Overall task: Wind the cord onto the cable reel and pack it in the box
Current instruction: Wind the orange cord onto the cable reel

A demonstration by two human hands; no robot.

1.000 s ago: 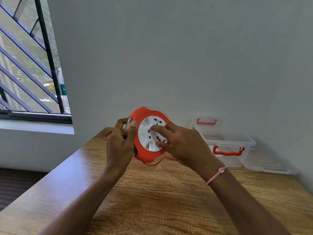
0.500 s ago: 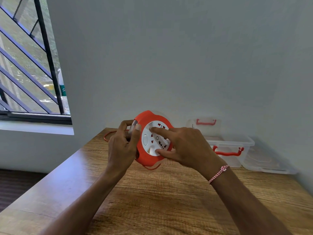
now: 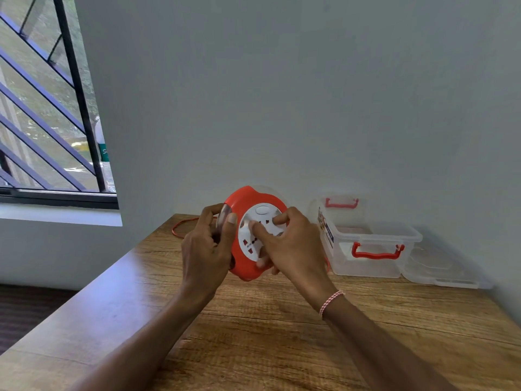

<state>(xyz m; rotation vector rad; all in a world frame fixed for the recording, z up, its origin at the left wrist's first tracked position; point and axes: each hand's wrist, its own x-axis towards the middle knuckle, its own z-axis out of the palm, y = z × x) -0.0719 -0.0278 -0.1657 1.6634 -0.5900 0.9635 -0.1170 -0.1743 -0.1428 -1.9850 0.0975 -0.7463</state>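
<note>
The cable reel (image 3: 245, 268) is held above the table (image 3: 253, 348). The left hand (image 3: 207, 249) grips its orange rim and the right hand (image 3: 293, 249) pinches the white socket disc (image 3: 248, 245). It is probably light, rigid, smooth plastic, best held by the rim. The cord (image 3: 180, 225) looks thin and limp.

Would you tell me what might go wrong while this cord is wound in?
The cord lies looped on the table behind the left hand; it may kink or snag going in. That hand holds the reel only by its edge while the right hand works the face, so it might slip.
</note>
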